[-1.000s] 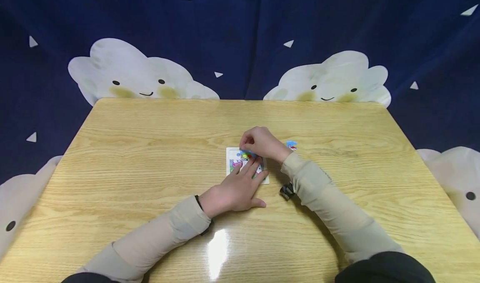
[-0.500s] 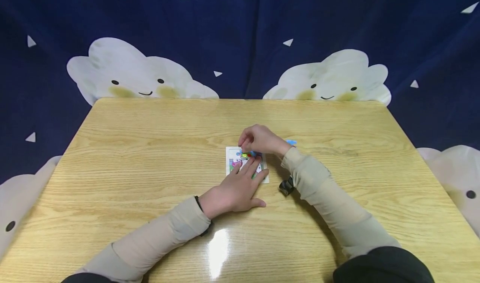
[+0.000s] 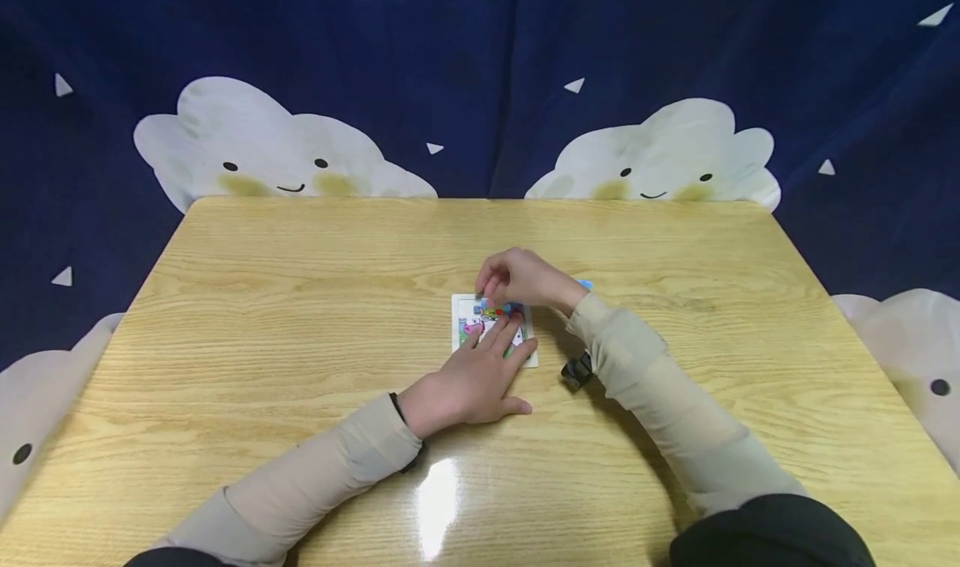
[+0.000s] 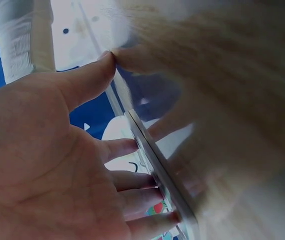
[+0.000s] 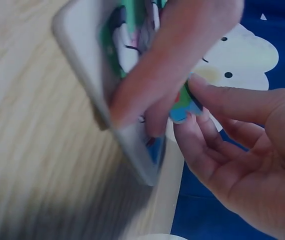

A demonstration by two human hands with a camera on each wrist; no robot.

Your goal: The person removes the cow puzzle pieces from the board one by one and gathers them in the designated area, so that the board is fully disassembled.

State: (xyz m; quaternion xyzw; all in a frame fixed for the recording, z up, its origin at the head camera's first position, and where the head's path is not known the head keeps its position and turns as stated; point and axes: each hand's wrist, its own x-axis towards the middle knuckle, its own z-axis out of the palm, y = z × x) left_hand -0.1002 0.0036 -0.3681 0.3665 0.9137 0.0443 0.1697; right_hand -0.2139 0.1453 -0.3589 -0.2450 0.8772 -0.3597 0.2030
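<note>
A small jigsaw puzzle in a white frame lies on the table, printed with a colourful cartoon picture. My left hand rests on it, fingers spread and straight over the near part; in the left wrist view the fingertips reach over the board's edge. At the puzzle's far edge, my right hand pinches a puzzle piece between thumb and fingers. Green, blue and red print shows on that piece in the right wrist view, where it is tilted above the board. The left fingers hide much of the picture.
A loose blue piece lies on the wooden table, mostly behind the right wrist. A black wrist device hangs under the right sleeve. A dark blue curtain with white clouds stands behind the table's far edge.
My right hand has shifted slightly up and away along the puzzle's far edge, still pinching the piece. Its wrist now covers more of the loose blue piece. The left hand stays put.
</note>
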